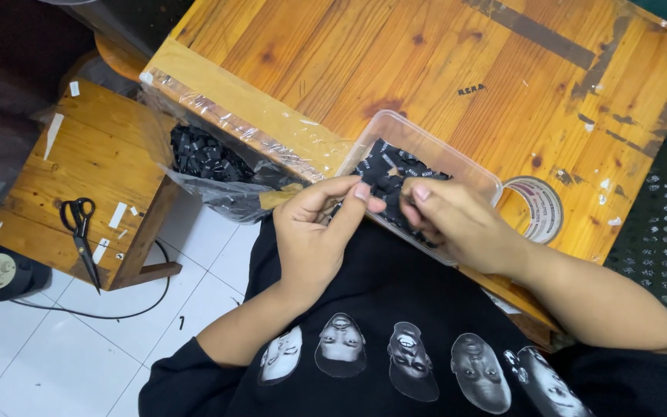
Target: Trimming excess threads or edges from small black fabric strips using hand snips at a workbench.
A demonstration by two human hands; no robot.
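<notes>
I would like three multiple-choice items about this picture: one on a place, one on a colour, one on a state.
1. Where do the scissors lie?
A. on the small stool
B. in the clear box
C. on the floor

2. What colour are the small pieces in the clear box?
A. red
B. black
C. yellow

3. How does the clear box stand?
A. closed with a lid
B. upside down
C. open, no lid

Answers: 1 A, they rest on the stool at the left. 2 B, the pieces are black. 3 C, both hands reach over its open top.
</notes>
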